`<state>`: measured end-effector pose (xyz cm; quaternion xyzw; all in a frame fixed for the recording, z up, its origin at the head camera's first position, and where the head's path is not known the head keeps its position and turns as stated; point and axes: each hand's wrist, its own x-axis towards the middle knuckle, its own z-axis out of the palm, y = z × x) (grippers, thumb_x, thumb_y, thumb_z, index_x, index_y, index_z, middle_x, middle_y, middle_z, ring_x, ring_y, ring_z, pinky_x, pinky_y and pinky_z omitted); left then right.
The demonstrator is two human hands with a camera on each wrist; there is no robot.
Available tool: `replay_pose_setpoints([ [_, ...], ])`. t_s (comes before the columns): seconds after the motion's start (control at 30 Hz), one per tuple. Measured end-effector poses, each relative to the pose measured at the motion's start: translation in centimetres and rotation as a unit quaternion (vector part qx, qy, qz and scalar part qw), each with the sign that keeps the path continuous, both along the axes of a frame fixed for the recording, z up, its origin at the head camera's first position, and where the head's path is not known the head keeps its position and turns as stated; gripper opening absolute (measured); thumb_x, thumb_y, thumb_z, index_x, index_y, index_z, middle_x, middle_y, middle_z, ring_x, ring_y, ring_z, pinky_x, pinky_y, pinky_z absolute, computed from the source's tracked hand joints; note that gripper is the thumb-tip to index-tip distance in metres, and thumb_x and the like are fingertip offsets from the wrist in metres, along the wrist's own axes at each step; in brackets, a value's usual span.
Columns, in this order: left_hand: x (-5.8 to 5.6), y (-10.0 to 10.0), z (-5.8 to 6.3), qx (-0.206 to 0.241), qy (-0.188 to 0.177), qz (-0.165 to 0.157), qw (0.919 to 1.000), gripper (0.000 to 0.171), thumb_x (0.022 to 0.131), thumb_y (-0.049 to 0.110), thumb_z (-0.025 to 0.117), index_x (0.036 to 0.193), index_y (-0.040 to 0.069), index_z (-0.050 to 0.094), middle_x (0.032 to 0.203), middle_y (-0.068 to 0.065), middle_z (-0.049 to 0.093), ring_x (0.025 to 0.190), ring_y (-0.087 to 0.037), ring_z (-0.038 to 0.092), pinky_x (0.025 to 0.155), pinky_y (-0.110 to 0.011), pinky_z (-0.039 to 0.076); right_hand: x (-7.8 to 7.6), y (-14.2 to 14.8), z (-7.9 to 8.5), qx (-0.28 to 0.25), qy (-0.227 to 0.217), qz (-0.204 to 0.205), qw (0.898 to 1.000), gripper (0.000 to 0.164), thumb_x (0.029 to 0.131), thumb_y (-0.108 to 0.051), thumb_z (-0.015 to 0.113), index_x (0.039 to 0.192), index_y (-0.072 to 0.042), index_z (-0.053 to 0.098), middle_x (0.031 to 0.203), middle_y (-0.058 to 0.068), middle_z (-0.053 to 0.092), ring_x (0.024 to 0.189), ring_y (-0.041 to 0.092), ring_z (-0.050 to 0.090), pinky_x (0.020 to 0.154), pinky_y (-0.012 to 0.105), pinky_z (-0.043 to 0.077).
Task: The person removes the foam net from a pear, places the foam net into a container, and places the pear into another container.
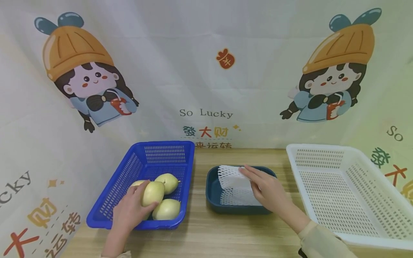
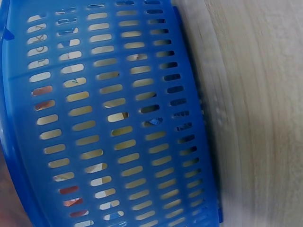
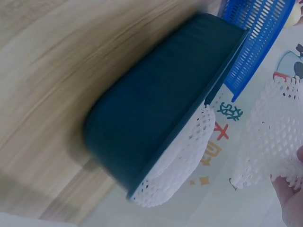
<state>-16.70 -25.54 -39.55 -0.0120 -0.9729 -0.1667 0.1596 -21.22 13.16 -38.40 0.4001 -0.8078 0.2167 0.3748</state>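
Note:
My left hand (image 1: 129, 209) reaches into a blue plastic basket (image 1: 188, 179) and grips a round pale yellow-green pear (image 1: 153, 193), thumb on its near side. More pears lie around it, one pear (image 1: 167, 183) behind and another pear (image 1: 166, 209) in front. In the left wrist view the slotted basket wall (image 2: 106, 137) covers most of the scene. My right hand (image 1: 272, 193) pinches a white foam net sleeve (image 1: 229, 176) above a dark teal container (image 1: 213, 206). In the right wrist view that sleeve (image 3: 270, 137) hangs from the fingers (image 3: 286, 198); more white netting (image 3: 177, 172) sits in the container.
A white slotted basket (image 1: 332, 190) stands on the right of the wooden table (image 1: 193, 236). A printed cloth (image 1: 209, 86) hangs behind and at the sides. The teal container stands between the two baskets.

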Motion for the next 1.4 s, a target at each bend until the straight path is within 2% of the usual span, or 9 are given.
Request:
replay_pose_setpoints([
  [0.1, -0.2, -0.1, -0.1, 0.000, 0.001, 0.002, 1.0000, 0.069, 0.069, 0.045, 0.069, 0.127, 0.016, 0.044, 0.115, -0.020, 0.047, 0.079, -0.038, 0.055, 0.048, -0.043, 0.042, -0.5, -0.5, 0.1, 0.000, 0.008, -0.007, 1.000, 0.034, 0.086, -0.005, 0.044, 0.117, -0.007, 0.058, 0.116, 0.012, 0.055, 0.055, 0.013, 0.044, 0.043, 0.019, 0.025],
  [0.17, -0.3, -0.1, -0.2, -0.001, 0.000, 0.002, 1.0000, 0.069, 0.069, 0.044, 0.069, 0.127, 0.016, 0.044, 0.114, -0.021, 0.048, 0.079, -0.038, 0.055, 0.047, -0.043, 0.042, -0.8, -0.8, 0.0, -0.001, 0.016, -0.015, 1.000, 0.034, 0.086, -0.006, 0.044, 0.117, -0.007, 0.058, 0.115, 0.013, 0.056, 0.062, 0.018, 0.053, 0.043, 0.020, 0.027],
  [0.3, -0.6, -0.1, -0.3, -0.004, -0.002, 0.002, 1.0000, 0.070, 0.069, 0.043, 0.069, 0.127, 0.014, 0.044, 0.114, -0.022, 0.048, 0.080, -0.038, 0.056, 0.048, -0.043, 0.043, -1.5, -1.6, -0.4, -0.002, 0.033, -0.030, 0.999, 0.039, 0.077, 0.001, 0.053, 0.115, -0.007, 0.060, 0.113, 0.014, 0.057, 0.079, 0.025, 0.059, 0.043, 0.023, 0.033],
  [0.5, -0.8, 0.2, -0.5, -0.005, -0.006, 0.002, 1.0000, 0.069, 0.070, 0.040, 0.069, 0.128, 0.012, 0.043, 0.116, -0.022, 0.047, 0.084, -0.039, 0.055, 0.051, -0.045, 0.044, -2.1, -2.7, -1.3, 0.013, 0.046, -0.048, 0.998, 0.046, 0.072, 0.004, 0.055, 0.116, -0.008, 0.058, 0.115, 0.014, 0.056, 0.097, 0.027, 0.056, 0.050, 0.031, 0.047],
  [0.6, -0.8, 0.2, -0.5, -0.004, -0.010, 0.003, 0.9999, 0.070, 0.071, 0.040, 0.069, 0.129, 0.012, 0.042, 0.117, -0.021, 0.046, 0.087, -0.040, 0.054, 0.053, -0.047, 0.044, -2.4, -3.1, -1.6, 0.022, 0.050, -0.054, 0.997, 0.046, 0.072, 0.004, 0.056, 0.117, -0.007, 0.058, 0.117, 0.013, 0.054, 0.102, 0.027, 0.053, 0.059, 0.035, 0.050],
  [0.77, -1.0, 0.4, -0.4, -0.004, -0.015, 0.001, 0.9999, 0.070, 0.072, 0.039, 0.069, 0.130, 0.012, 0.041, 0.118, -0.021, 0.046, 0.091, -0.040, 0.052, 0.055, -0.048, 0.044, -3.0, -3.8, -2.1, 0.034, 0.059, -0.060, 0.996, 0.047, 0.071, 0.005, 0.058, 0.116, -0.006, 0.058, 0.118, 0.015, 0.053, 0.106, 0.029, 0.051, 0.068, 0.039, 0.049],
  [1.0, -1.5, 0.6, -0.5, -0.008, -0.019, -0.005, 0.9998, 0.070, 0.072, 0.037, 0.068, 0.130, 0.010, 0.040, 0.118, -0.021, 0.045, 0.091, -0.041, 0.052, 0.056, -0.049, 0.044, -3.7, -4.6, -3.1, 0.062, 0.056, -0.079, 0.993, 0.050, 0.068, 0.006, 0.061, 0.116, -0.007, 0.058, 0.118, 0.015, 0.053, 0.108, 0.028, 0.049, 0.067, 0.037, 0.050],
  [1.17, -1.8, 0.6, -0.7, -0.008, -0.017, -0.005, 0.9998, 0.069, 0.072, 0.037, 0.068, 0.130, 0.010, 0.040, 0.118, -0.021, 0.046, 0.090, -0.040, 0.052, 0.056, -0.050, 0.044, -3.9, -5.0, -3.7, 0.080, 0.041, -0.090, 0.992, 0.050, 0.068, 0.007, 0.062, 0.116, -0.008, 0.058, 0.119, 0.015, 0.052, 0.108, 0.029, 0.049, 0.064, 0.036, 0.050],
  [1.4, -2.2, 0.6, -0.9, -0.011, -0.028, -0.002, 0.9995, 0.070, 0.073, 0.037, 0.068, 0.130, 0.009, 0.039, 0.118, -0.023, 0.045, 0.089, -0.041, 0.052, 0.057, -0.051, 0.044, -3.9, -5.4, -4.1, 0.108, 0.020, -0.100, 0.989, 0.053, 0.067, 0.005, 0.067, 0.117, -0.009, 0.057, 0.120, 0.015, 0.051, 0.109, 0.030, 0.048, 0.074, 0.039, 0.048],
])
